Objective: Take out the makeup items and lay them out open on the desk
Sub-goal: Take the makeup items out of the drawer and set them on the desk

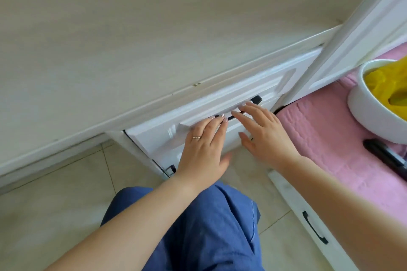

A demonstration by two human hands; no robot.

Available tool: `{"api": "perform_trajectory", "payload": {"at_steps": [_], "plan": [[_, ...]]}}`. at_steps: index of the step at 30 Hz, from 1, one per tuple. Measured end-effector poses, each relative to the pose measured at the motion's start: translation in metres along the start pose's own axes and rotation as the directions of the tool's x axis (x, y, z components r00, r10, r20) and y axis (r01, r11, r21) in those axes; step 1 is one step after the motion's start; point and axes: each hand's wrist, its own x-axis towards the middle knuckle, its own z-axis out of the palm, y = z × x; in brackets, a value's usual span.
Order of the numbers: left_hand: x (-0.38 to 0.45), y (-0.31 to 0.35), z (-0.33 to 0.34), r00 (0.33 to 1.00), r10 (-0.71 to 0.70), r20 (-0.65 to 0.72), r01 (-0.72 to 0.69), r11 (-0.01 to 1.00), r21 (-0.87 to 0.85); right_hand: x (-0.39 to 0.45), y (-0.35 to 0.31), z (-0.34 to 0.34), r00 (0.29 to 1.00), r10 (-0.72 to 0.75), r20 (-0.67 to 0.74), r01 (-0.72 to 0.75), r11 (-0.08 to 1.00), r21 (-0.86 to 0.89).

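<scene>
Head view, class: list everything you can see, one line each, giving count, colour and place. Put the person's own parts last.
Desk top: one, pale beige, upper left.
Drawer front: one, white, centre, under the desk edge.
Drawer handle: one, black, on that drawer front.
Lower handle: one, black, bottom right.
Bowl: one, white, right edge, yellow material inside.
Pink cloth: one, right, under the bowl.
Floor tiles: pale, bottom left.
Blue trousers: bottom centre.
Left hand: flat, fingertips on the drawer front.
Right hand: flat, fingers at the handle.

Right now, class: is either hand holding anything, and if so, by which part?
Nothing is held. The left hand and right hand lie flat with straight fingers against the white drawer front, their fingertips at its black handle.
</scene>
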Motion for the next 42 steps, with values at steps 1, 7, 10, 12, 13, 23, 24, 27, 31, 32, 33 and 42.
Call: {"api": "perform_trajectory", "payload": {"at_steps": [1,7,10,12,13,23,24,27,31,32,33,42], "plan": [[-0.003,0.003,-0.001,1.000,0.011,0.008,-0.011,1.000,0.002,-0.005,-0.004,-0.002,1.000,0.017,-0.004,-0.017,1.000,-0.002],[-0.020,0.023,-0.002,0.999,0.029,0.037,-0.029,0.999,0.024,-0.035,-0.014,-0.014,0.995,0.096,0.032,-0.093,0.993,-0.078],[-0.029,0.032,-0.001,0.999,0.031,0.039,-0.032,0.999,0.038,-0.049,-0.016,-0.019,0.994,0.104,0.034,-0.100,0.990,-0.095],[-0.037,0.041,-0.001,0.998,0.042,0.038,-0.044,0.998,0.043,-0.061,-0.017,-0.024,0.994,0.103,0.036,-0.099,0.990,-0.104],[-0.041,0.045,0.000,0.998,0.051,0.041,-0.053,0.997,0.047,-0.067,-0.017,-0.025,0.994,0.099,0.040,-0.094,0.990,-0.105],[-0.083,0.086,0.005,0.988,0.129,0.083,-0.134,0.989,0.065,-0.134,-0.019,-0.041,0.996,0.093,0.013,-0.091,0.992,-0.089],[-0.087,0.089,0.005,0.987,0.134,0.085,-0.140,0.988,0.064,-0.139,-0.020,-0.042,0.996,0.093,0.010,-0.091,0.992,-0.089],[-0.096,0.098,0.006,0.984,0.153,0.090,-0.159,0.985,0.065,-0.153,-0.021,-0.046,0.996,0.089,-0.003,-0.088,0.992,-0.093],[-0.108,0.112,0.009,0.981,0.159,0.107,-0.168,0.983,0.080,-0.173,-0.023,-0.049,0.996,0.091,-0.027,-0.093,0.991,-0.096],[-0.111,0.116,0.009,0.981,0.158,0.110,-0.167,0.983,0.078,-0.178,-0.024,-0.050,0.995,0.094,-0.026,-0.096,0.991,-0.094],[-0.113,0.118,0.009,0.981,0.158,0.115,-0.168,0.982,0.081,-0.181,-0.024,-0.051,0.995,0.092,-0.026,-0.094,0.991,-0.093],[-0.128,0.132,0.009,0.970,0.200,0.139,-0.211,0.975,0.070,-0.205,-0.030,-0.060,0.996,0.075,-0.054,-0.081,0.989,-0.121]]}}
